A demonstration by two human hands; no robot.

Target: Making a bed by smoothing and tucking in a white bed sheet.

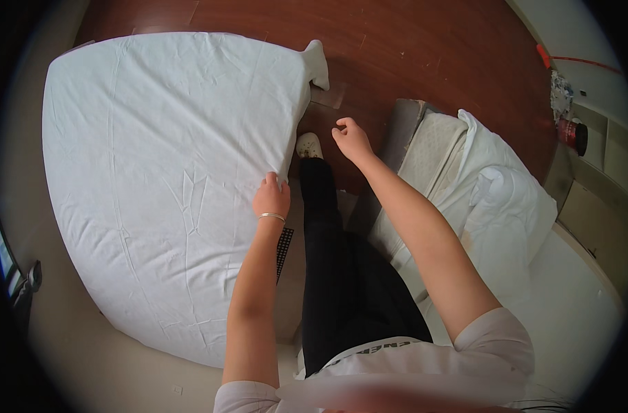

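Observation:
A white bed sheet [154,129] covers the mattress on the left, with creases and diagonal folds running towards my left hand [272,197]. That hand is on the sheet's right edge, its fingers bent and gripping the cloth; the fingertips are partly hidden. A bracelet circles the left wrist. My right hand [352,140] is in the air over the gap beside the bed, fingers loosely curled, nothing visible in it. At the bed's far right corner, a flap of the sheet [318,64] sticks out over the floor.
A white shoe [309,146] stands on the reddish wood floor [396,46] in the narrow gap. To the right, a second mattress [430,147] on a grey bed base [402,126] carries a rumpled white quilt [499,206]. A dark red container [572,137] sits by the far right wall.

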